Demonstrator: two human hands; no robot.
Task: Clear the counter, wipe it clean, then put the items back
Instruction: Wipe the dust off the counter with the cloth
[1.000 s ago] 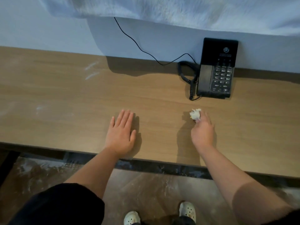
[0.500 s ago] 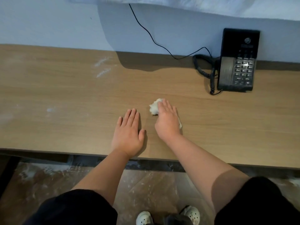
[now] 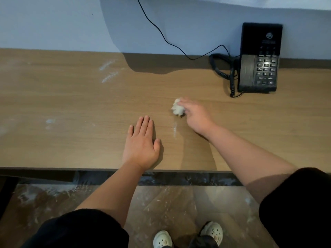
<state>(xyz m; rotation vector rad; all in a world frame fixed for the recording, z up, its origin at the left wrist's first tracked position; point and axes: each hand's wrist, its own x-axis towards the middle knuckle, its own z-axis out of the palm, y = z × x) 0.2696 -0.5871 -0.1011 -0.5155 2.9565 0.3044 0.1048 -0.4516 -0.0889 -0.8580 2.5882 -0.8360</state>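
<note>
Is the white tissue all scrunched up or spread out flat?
Scrunched up. The tissue is a lumpy little ball that the right hand holds against the counter, not a flat sheet.

A pale blue-grey wall (image 3: 44,24) runs along the back, brightly lit on its left part, while a broad curved shadow (image 3: 143,33) darkens its middle and right and spills down onto the back of the counter (image 3: 62,104). A strip of white fabric (image 3: 268,3) hangs along the top edge of the view. The counter is a long slab of light brown wood grain with a dark front edge, set against the wall; white dusty smears (image 3: 109,71) mark its left half. Below its front edge lies a dark marbled band (image 3: 188,179), then a glossy brown floor (image 3: 170,208) streaked with white dust.
</note>
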